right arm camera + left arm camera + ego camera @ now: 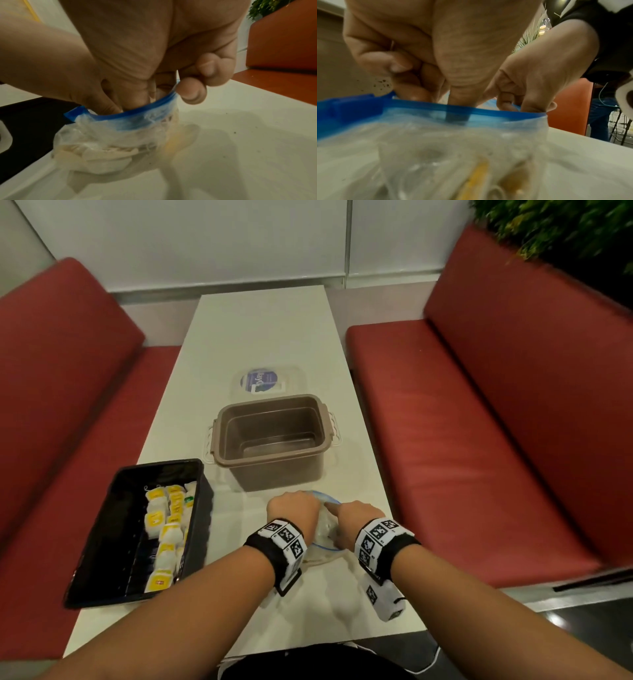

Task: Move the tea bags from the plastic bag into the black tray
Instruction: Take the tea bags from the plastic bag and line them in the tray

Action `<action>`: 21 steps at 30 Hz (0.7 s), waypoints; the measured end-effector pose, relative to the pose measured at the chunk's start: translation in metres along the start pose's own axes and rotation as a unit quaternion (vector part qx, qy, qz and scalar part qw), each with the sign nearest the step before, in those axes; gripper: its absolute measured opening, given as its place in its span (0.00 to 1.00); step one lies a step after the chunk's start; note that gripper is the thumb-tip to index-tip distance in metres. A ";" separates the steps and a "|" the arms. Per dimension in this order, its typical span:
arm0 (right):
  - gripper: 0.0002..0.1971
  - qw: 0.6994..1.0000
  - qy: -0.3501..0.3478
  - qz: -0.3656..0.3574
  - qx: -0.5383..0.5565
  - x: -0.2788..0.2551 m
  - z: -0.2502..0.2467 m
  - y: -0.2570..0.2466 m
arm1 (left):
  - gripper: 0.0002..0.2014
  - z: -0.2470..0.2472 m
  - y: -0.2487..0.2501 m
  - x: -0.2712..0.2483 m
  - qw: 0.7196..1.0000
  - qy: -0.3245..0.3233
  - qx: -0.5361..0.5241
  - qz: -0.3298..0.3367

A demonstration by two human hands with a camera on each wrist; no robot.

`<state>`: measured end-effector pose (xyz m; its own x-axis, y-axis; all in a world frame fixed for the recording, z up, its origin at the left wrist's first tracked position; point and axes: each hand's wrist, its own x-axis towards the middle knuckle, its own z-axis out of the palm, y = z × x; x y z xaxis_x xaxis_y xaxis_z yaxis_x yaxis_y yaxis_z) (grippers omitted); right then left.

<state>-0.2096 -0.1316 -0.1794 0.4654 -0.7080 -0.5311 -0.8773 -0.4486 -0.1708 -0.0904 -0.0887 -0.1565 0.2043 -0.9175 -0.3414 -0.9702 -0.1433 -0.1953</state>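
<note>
**Plastic bag being held open while tea bags are reached for**

Nearest the wearer, a clear plastic bag [322, 534] with a blue zip rim is being steadied on the white table [260, 337]. Its rim is being pinched by the right hand [356, 517], apparently so the mouth is kept wide. The left hand [294, 510] is being pushed inside, fingers curled; whether a tea bag is gripped cannot be told. Some tea bags [109, 152] are lying in the bag. To the left, the black tray [102, 542] is being kept close, many yellow-tagged ones already inside. Beyond, a brown tub [270, 440] and a clear lid [267, 380] are sitting unused.
</note>
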 end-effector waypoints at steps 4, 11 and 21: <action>0.48 1.000 0.008 -0.028 0.005 0.000 -0.005 -0.005 | 0.31 0.013 0.000 0.001 0.999 -0.026 -0.015 -0.017; 0.42 0.999 0.023 -0.029 0.025 0.005 -0.007 -0.008 | 0.28 0.013 -0.005 0.023 0.994 -0.099 -0.048 0.010; 0.20 0.999 0.018 -0.035 0.028 0.012 -0.005 0.009 | 0.10 0.009 -0.013 0.028 0.995 -0.067 -0.043 0.059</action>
<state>-0.2113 -0.1468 -0.1829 0.5287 -0.6953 -0.4869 -0.8473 -0.4666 -0.2537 -0.0710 -0.1089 -0.1714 0.0987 -0.8725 -0.4785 -0.9948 -0.0742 -0.0700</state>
